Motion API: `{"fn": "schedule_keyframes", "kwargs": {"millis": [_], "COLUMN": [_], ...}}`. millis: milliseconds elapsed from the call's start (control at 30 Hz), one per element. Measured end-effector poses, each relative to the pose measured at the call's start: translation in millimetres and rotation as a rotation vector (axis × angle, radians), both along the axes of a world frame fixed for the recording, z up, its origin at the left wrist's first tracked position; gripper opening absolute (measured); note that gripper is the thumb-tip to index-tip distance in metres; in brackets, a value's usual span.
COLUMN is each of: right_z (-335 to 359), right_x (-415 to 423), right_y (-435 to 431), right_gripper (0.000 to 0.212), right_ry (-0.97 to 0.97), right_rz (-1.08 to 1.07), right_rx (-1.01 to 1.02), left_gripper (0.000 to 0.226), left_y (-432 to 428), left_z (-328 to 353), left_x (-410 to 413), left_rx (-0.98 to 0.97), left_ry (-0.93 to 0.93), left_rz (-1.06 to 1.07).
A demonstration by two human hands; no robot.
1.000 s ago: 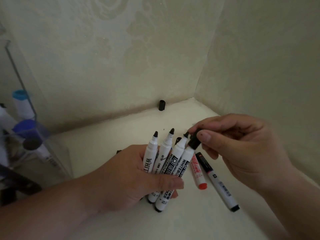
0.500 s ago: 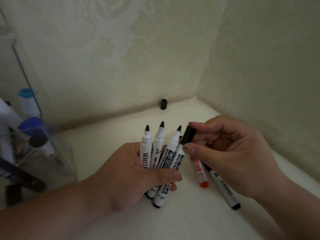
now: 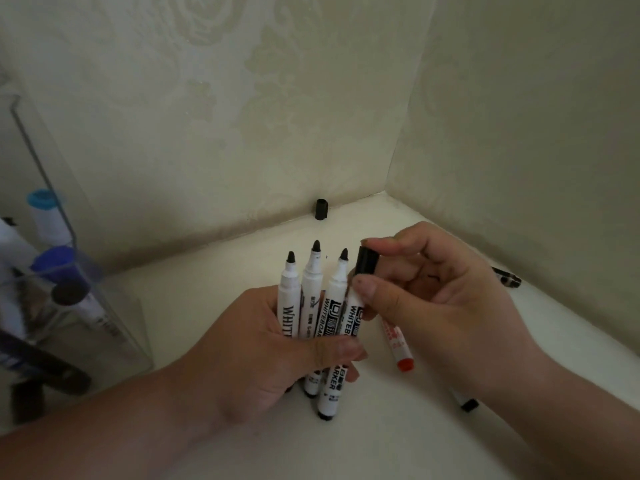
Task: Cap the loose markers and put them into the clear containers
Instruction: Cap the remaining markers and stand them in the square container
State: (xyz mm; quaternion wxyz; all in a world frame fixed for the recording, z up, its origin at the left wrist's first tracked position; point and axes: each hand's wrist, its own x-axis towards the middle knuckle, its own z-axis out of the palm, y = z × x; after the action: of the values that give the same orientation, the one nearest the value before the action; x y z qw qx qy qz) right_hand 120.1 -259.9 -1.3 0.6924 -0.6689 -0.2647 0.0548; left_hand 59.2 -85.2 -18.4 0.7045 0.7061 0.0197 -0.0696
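My left hand (image 3: 263,344) grips a bunch of white whiteboard markers (image 3: 313,306) upright. Three of them show bare black tips. On the rightmost marker sits a black cap (image 3: 366,260), pinched between the thumb and forefinger of my right hand (image 3: 426,299). A red-ended marker (image 3: 398,344) lies on the white surface just under my right hand. Another marker's black end (image 3: 469,405) pokes out below my right wrist. A clear container (image 3: 114,306) stands at the left with several capped markers inside.
A loose black cap (image 3: 321,209) stands by the back wall. A dark marker (image 3: 507,277) lies near the right wall behind my right hand. Patterned walls meet in a corner at the back right.
My right hand has pushed the black cap down onto the rightmost marker. The bunch has been raised slightly and stands more upright than before.
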Motion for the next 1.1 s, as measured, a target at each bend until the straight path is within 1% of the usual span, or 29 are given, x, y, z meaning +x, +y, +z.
{"fn": "schedule_keyframes", "kwargs": {"millis": [100, 167, 200, 267, 300, 400, 533, 600, 667, 767, 867, 900, 933, 1000, 1033, 1100], "right_z": [-2, -4, -5, -6, -7, -7, -6, -5, -2, 5, 12, 13, 14, 16, 16, 16], "right_x": [5, 10, 12, 15, 17, 19, 24, 29, 30, 28, 26, 25, 24, 22, 22, 23], "right_y": [-1, -3, -3, -5, -7, -9, -14, -20, -26, -34, -41, -42, -43, -43, -43, -45], "right_gripper": [0.021, 0.018, 0.019, 0.028, 0.029, 0.016, 0.014, 0.018, 0.024, 0.025, 0.014, 0.013, 0.012, 0.017, 0.018, 0.017], "right_ry": [0.056, 0.124, 0.153, 0.187, 0.2, 0.224, 0.254, 0.203, 0.174, 0.097, 0.001, -0.024, -0.04, -0.036, -0.025, -0.027], "right_rz": [-0.088, -0.099, -0.079, -0.012, 0.027, 0.138, 0.229, 0.268, 0.287, 0.274, 0.358, 0.386, 0.411, 0.434, 0.435, 0.424], "right_rx": [0.036, 0.072, 0.095, 0.132, 0.153, 0.213, 0.235, 0.186, 0.085, -0.188, -0.509, -0.578, -0.608, -0.582, -0.561, -0.564], "left_gripper": [0.023, 0.026, 0.021, 0.011, 0.013, 0.02, 0.024, 0.022, 0.018, 0.021, 0.015, 0.014, 0.012, 0.007, 0.008, 0.017], "left_y": [2, 3, 4, 6, 7, 13, 16, 16, 15, 16, 17, 17, 17, 16, 16, 15], "left_z": [-1, -1, -1, -1, -1, -5, -8, -8, -7, -7, -2, 0, 2, 4, 5, 3], "left_x": [3, 4, 5, 6, 6, 7, 8, 8, 6, 4, 3, 3, 4, 5, 6, 6], "left_rx": [-0.043, -0.087, -0.091, -0.086, -0.1, -0.167, -0.187, -0.156, -0.125, -0.047, 0.077, 0.127, 0.161, 0.15, 0.132, 0.117], "left_ry": [0.021, 0.039, 0.04, 0.027, 0.022, 0.021, 0.026, 0.014, 0.006, 0.013, -0.006, -0.011, -0.016, -0.015, -0.009, -0.008], "left_rz": [0.021, 0.019, 0.005, -0.054, -0.082, -0.134, -0.162, -0.177, -0.18, -0.146, -0.23, -0.258, -0.274, -0.278, -0.274, -0.266]}}
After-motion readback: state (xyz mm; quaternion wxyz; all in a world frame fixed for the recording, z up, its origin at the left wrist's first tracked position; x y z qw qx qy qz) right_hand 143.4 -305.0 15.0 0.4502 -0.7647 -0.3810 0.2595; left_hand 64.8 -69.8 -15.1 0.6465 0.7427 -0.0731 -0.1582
